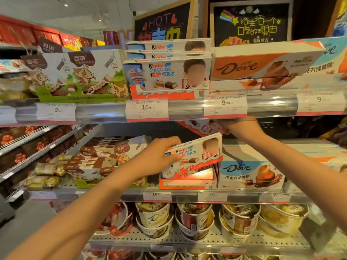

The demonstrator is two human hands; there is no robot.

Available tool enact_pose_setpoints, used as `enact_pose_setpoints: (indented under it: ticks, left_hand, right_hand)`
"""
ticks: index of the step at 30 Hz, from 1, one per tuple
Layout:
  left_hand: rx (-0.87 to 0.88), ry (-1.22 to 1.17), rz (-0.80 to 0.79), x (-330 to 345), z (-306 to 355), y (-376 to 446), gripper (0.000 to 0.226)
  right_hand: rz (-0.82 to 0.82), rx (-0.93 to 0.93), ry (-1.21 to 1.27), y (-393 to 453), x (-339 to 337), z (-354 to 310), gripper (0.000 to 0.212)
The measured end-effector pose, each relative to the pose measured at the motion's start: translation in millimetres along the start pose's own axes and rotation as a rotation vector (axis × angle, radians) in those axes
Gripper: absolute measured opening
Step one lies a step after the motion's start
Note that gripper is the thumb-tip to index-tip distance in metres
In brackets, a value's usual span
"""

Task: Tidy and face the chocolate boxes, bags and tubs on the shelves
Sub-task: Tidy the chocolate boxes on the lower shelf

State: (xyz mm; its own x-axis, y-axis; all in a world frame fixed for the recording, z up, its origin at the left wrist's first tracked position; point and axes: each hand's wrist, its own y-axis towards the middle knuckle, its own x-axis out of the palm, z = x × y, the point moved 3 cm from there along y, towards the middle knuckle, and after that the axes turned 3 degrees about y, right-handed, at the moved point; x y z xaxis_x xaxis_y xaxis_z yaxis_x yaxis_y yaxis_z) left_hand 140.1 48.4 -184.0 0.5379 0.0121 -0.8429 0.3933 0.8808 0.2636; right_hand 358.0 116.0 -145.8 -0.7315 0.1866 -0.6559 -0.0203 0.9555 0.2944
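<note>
My left hand (161,154) grips the left end of a white and orange Kinder chocolate box (199,152), tilted above its orange display tray (185,182) on the middle shelf. My right hand (238,126) reaches deep under the upper shelf and holds another Kinder box (204,126) there; its fingers are partly hidden by the shelf rail. More Kinder boxes (167,72) stand faced on the upper shelf.
Dove boxes stand to the right on the upper shelf (262,62) and the middle shelf (249,173). Cow-print chocolate cartons (78,76) fill the left. Dove tubs (155,218) line the lower shelf. Price rails (187,109) front each shelf.
</note>
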Motion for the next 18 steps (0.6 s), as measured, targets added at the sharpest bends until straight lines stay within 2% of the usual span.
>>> enact_pose_setpoints:
  ticks: [4,7,10,13,18]
  left_hand:
    - [-0.022,0.039,-0.059,1,-2,8,0.008]
    - [-0.058,0.051,-0.095,-8,-4,13,0.01]
    - [-0.058,0.2,-0.116,-15,-5,15,0.013]
    - [-0.055,0.326,-0.185,-4,-8,18,0.015]
    - [-0.063,0.382,-0.184,26,-17,24,0.04]
  right_hand:
    - [-0.087,0.033,-0.315,2,-7,4,0.05]
    - [-0.11,0.061,-0.322,4,-14,10,0.043]
    - [-0.055,-0.069,-0.366,4,-15,6,0.055]
    - [-0.044,-0.106,-0.358,7,-13,7,0.054]
    - [-0.138,-0.19,-0.328,7,-4,4,0.04]
